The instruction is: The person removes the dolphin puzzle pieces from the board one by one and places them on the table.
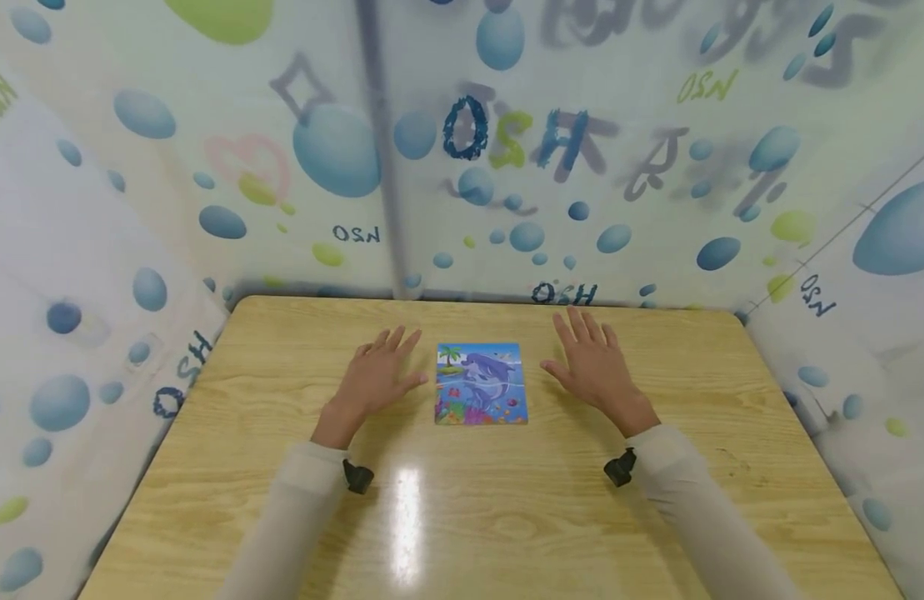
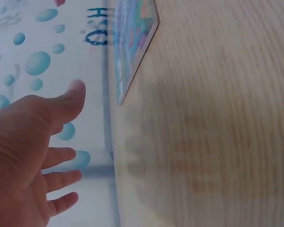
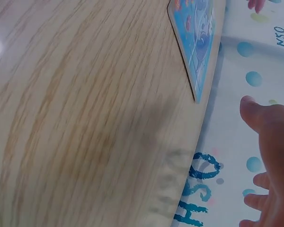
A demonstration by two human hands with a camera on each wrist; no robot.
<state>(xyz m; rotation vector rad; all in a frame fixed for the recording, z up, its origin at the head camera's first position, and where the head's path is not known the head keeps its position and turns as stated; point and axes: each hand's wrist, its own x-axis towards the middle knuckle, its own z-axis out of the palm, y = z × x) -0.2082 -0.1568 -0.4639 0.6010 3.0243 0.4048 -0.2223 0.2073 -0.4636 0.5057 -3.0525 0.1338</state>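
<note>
A flat, nearly square picture puzzle [image 1: 481,384] with dolphins, a palm tree and coral lies on the wooden table [image 1: 491,517]. Thin seam lines cross its face in the right wrist view, where its corner [image 3: 199,61] shows. To its left my left hand [image 1: 372,379] hovers with fingers spread and the thumb toward the puzzle's edge. On the other side my right hand [image 1: 592,362] is held the same way, thumb pointing inward. Both hands are apart from the puzzle and hold nothing. Their shadows fall on the wood in the wrist views.
Behind the table's far edge hangs a pale wall covering [image 1: 462,208] with blue and green dots and lettering. Similar covering stands at the left and right sides. A small black device [image 1: 358,476] sits at the left wrist, another black device [image 1: 620,468] at the right.
</note>
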